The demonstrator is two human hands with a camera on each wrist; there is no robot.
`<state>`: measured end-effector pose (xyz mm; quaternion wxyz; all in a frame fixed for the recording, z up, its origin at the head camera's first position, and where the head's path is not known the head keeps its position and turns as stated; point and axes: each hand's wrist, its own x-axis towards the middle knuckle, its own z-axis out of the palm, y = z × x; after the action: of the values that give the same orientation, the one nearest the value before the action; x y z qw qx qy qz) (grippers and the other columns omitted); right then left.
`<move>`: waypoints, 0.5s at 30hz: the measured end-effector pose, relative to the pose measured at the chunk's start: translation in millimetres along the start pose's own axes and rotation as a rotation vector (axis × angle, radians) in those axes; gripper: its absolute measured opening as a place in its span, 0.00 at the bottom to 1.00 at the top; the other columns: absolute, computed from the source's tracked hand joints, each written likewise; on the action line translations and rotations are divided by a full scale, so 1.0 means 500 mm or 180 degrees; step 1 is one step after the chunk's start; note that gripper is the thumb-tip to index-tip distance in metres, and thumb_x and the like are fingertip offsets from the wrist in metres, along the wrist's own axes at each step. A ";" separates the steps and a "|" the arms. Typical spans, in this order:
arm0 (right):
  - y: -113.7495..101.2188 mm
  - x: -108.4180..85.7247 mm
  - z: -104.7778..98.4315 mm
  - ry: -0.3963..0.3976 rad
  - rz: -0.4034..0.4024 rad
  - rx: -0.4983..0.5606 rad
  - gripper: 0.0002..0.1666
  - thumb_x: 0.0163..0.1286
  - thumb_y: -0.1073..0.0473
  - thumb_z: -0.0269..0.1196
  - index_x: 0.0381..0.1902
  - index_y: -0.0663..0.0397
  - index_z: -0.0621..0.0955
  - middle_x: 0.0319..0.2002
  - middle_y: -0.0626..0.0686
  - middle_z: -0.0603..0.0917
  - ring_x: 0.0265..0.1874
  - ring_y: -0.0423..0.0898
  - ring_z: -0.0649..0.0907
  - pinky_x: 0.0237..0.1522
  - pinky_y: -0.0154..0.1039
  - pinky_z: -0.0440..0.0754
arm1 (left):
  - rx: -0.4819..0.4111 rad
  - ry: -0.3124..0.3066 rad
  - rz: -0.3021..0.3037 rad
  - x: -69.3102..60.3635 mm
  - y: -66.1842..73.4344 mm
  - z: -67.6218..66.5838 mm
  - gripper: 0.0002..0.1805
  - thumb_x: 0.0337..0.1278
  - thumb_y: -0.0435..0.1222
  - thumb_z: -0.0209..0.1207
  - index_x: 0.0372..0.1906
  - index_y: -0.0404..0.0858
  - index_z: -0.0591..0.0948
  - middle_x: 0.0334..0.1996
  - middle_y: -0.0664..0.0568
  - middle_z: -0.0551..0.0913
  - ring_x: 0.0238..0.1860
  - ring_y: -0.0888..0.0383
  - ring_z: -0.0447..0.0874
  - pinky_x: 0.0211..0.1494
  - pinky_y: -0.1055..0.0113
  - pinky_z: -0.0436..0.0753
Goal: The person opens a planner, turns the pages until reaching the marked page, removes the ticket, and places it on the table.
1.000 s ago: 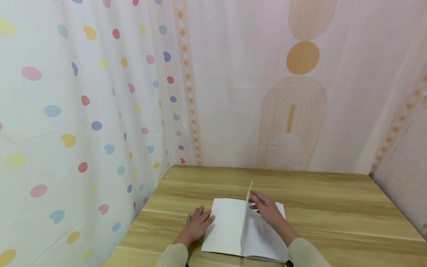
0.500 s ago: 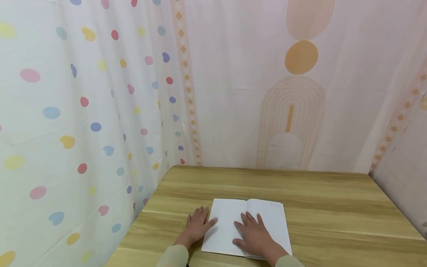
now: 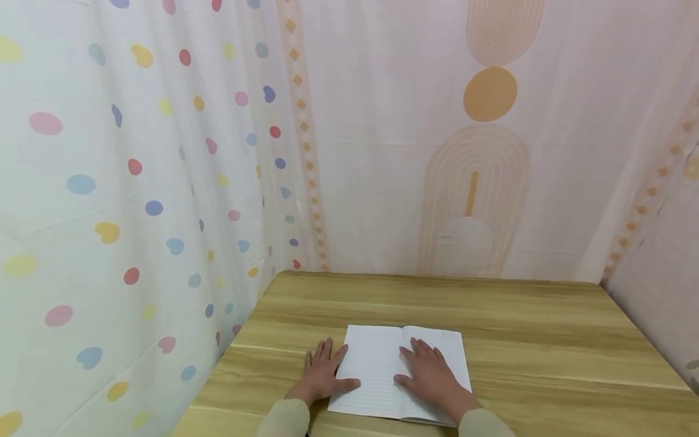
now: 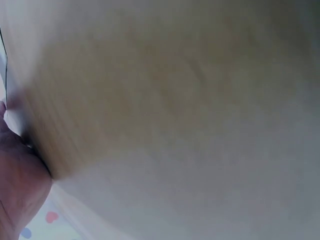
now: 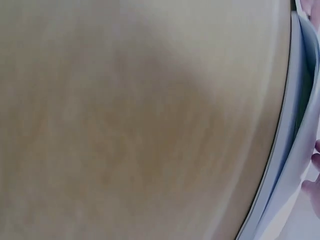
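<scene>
On the brown wood-grain tabletop [image 3: 535, 352], near you, lies a white lined-paper notebook [image 3: 374, 370], spread open. A sideways push could crease or slide it, with nothing gripping it. Its fold and pages' long axis point straight away from you. Your spread hands grasp nothing: left hand [image 3: 322, 373] at its left edge, thumb over the page; right hand [image 3: 429, 375] flat across the right page.

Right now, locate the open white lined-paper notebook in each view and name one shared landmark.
Head: the open white lined-paper notebook lies near the bottom, just right of centre.
Left wrist: no part of it can be made out with certainty.
Right wrist: along the right edge, its page edges curving from top to bottom.
Shared landmark: the brown wood-grain tabletop, blurred in both wrist views.
</scene>
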<state>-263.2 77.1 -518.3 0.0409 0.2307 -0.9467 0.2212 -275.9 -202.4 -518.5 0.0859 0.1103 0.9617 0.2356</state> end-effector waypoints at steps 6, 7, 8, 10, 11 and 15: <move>0.041 -0.001 -0.018 0.0067 0.0350 0.0052 0.37 0.69 0.43 0.63 0.65 0.64 0.74 0.67 0.72 0.68 0.68 0.69 0.64 0.66 0.69 0.57 | 0.0163 0.0056 0.0057 -0.002 -0.004 0.001 0.52 0.51 0.66 0.63 0.76 0.42 0.63 0.76 0.30 0.48 0.76 0.32 0.41 0.69 0.29 0.34; 0.050 -0.001 -0.021 0.0079 0.0416 0.0024 0.37 0.69 0.43 0.63 0.65 0.64 0.75 0.67 0.73 0.68 0.68 0.69 0.64 0.65 0.70 0.57 | 0.0167 0.0054 0.0054 -0.003 -0.005 0.001 0.53 0.51 0.66 0.63 0.76 0.42 0.63 0.76 0.31 0.48 0.76 0.32 0.41 0.69 0.29 0.34; 0.060 -0.002 -0.023 0.0100 0.0475 -0.0020 0.37 0.69 0.43 0.63 0.64 0.65 0.75 0.66 0.73 0.68 0.68 0.69 0.64 0.65 0.70 0.56 | 0.0158 0.0056 0.0059 -0.003 -0.005 0.001 0.52 0.51 0.66 0.63 0.76 0.42 0.63 0.76 0.31 0.48 0.76 0.32 0.41 0.68 0.28 0.34; 0.079 -0.005 -0.026 0.0126 0.0577 -0.0095 0.36 0.69 0.44 0.63 0.63 0.65 0.75 0.66 0.74 0.68 0.68 0.71 0.64 0.64 0.72 0.56 | 0.0136 0.0034 0.0053 -0.003 -0.006 0.001 0.53 0.51 0.66 0.63 0.76 0.42 0.63 0.76 0.31 0.47 0.76 0.32 0.40 0.68 0.29 0.34; 0.090 -0.006 -0.029 0.0131 0.0628 -0.0139 0.36 0.69 0.43 0.62 0.63 0.66 0.75 0.66 0.75 0.67 0.68 0.71 0.64 0.64 0.73 0.56 | 0.0141 -0.0008 0.0033 -0.003 -0.006 0.001 0.53 0.51 0.67 0.62 0.77 0.42 0.61 0.77 0.31 0.46 0.76 0.32 0.39 0.69 0.29 0.33; 0.124 -0.015 -0.048 0.0095 0.0837 -0.0120 0.38 0.69 0.42 0.62 0.64 0.67 0.74 0.66 0.78 0.65 0.68 0.74 0.62 0.63 0.74 0.55 | 0.0199 -0.0075 0.0025 -0.005 -0.004 -0.001 0.53 0.53 0.67 0.60 0.78 0.43 0.59 0.77 0.32 0.44 0.76 0.33 0.37 0.69 0.29 0.33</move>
<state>-285.4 139.8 -523.0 0.0299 0.1005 -0.9720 0.2102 -274.2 -205.1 -518.7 0.0928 0.1195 0.9671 0.2045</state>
